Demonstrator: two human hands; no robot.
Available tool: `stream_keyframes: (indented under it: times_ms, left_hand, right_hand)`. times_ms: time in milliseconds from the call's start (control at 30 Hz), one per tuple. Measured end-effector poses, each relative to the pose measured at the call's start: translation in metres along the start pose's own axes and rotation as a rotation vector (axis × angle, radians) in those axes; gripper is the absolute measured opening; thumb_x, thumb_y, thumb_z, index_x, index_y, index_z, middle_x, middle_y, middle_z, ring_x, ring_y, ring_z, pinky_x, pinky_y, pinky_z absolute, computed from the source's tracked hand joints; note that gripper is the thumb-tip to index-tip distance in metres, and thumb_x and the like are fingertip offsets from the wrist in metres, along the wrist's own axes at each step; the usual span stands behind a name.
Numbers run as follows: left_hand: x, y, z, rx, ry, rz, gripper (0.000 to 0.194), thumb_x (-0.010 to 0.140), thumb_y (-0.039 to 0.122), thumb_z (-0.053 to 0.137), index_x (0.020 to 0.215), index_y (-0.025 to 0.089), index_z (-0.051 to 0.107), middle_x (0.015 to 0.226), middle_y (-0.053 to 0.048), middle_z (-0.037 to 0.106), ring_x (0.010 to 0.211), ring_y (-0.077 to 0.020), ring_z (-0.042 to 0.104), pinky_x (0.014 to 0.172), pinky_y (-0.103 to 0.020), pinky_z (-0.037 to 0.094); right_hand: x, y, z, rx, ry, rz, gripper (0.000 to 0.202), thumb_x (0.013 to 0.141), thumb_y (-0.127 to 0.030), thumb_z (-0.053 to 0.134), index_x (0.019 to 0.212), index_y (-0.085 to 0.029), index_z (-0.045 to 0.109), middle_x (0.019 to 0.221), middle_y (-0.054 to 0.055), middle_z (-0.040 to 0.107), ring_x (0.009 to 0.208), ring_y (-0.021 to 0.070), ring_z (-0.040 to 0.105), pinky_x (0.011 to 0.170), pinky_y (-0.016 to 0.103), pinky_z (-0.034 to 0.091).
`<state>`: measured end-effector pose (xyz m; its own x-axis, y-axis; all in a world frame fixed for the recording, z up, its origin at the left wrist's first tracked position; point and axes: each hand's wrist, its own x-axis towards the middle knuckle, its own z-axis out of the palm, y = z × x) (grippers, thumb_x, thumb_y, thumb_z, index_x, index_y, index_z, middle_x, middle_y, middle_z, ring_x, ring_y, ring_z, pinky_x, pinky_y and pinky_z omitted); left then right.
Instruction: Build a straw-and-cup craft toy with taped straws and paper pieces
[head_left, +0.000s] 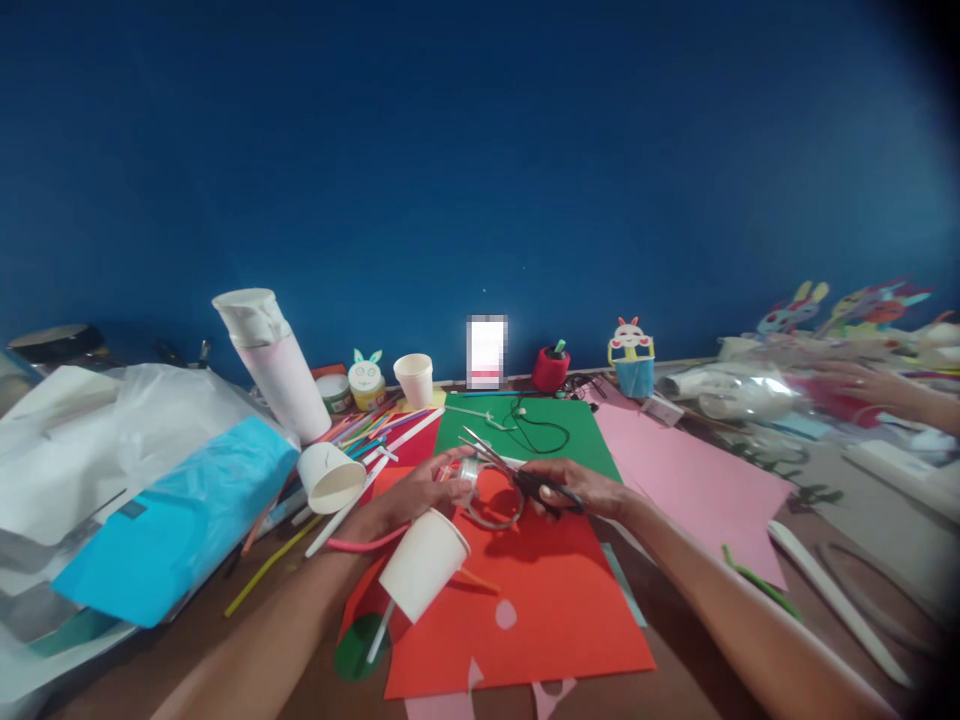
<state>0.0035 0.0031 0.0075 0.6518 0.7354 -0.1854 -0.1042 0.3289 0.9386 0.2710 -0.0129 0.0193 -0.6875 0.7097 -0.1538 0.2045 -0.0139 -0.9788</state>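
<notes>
Deep blue wall (480, 180), darker toward the top; brown tabletop (679, 660).

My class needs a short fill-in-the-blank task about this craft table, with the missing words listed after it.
1. The right hand grips a pair of black-handled ____.
2. Between the left forearm and the middle of the orange-red sheet is a white paper ____.
3. The large sheet right of the orange-red one is ____.
4. The wall is ____.

Missing words: scissors; cup; pink; blue.

The scissors (531, 484) look metal-bladed, the red sheet (559, 610) smooth matt paper.
</notes>
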Motion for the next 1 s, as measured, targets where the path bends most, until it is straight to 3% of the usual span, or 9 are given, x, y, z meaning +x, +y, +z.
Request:
stream_keyframes:
  times_ms: [133, 433, 767, 1000]
  left_hand:
    - [0.002, 0.001, 0.004, -0.063, 0.003, 0.009, 0.066, 0.069, 0.026, 0.068, 0.126, 0.015, 0.038, 0.068, 0.001, 0.054, 0.060, -0.0088, 0.051, 0.059, -0.022, 0.035]
    - [0.005, -0.001, 0.003, -0.072, 0.034, -0.018, 0.064, 0.068, 0.027, 0.069, 0.123, 0.015, 0.039, 0.068, 0.000, 0.056, 0.058, -0.0091, 0.050, 0.057, -0.022, 0.034]
    - [-0.002, 0.010, 0.012, -0.047, 0.037, -0.027, 0.067, 0.066, 0.025, 0.070, 0.124, 0.012, 0.041, 0.064, 0.002, 0.054, 0.058, -0.0085, 0.048, 0.058, -0.023, 0.033]
    - [-0.002, 0.005, 0.003, 0.044, 0.051, -0.058, 0.068, 0.067, 0.027, 0.070, 0.128, 0.019, 0.040, 0.081, -0.003, 0.060, 0.070, -0.0134, 0.056, 0.068, -0.027, 0.038]
  right_hand:
    - [0.001, -0.003, 0.003, -0.016, 0.031, -0.006, 0.056, 0.071, -0.053, 0.059, 0.108, -0.012, 0.051, 0.075, 0.003, 0.056, 0.065, 0.0115, 0.051, 0.058, 0.022, 0.038]
    - [0.007, -0.004, 0.010, -0.034, 0.026, -0.004, 0.052, 0.072, -0.051, 0.058, 0.110, -0.016, 0.051, 0.073, -0.001, 0.052, 0.061, 0.0097, 0.046, 0.057, 0.022, 0.037]
    - [0.008, -0.004, 0.009, -0.062, 0.040, -0.012, 0.052, 0.073, -0.051, 0.057, 0.111, -0.016, 0.050, 0.073, -0.001, 0.053, 0.063, 0.0098, 0.047, 0.057, 0.021, 0.037]
    - [0.008, -0.002, 0.009, -0.053, 0.047, -0.014, 0.050, 0.073, -0.050, 0.058, 0.109, -0.016, 0.051, 0.072, -0.001, 0.053, 0.062, 0.0094, 0.047, 0.056, 0.021, 0.037]
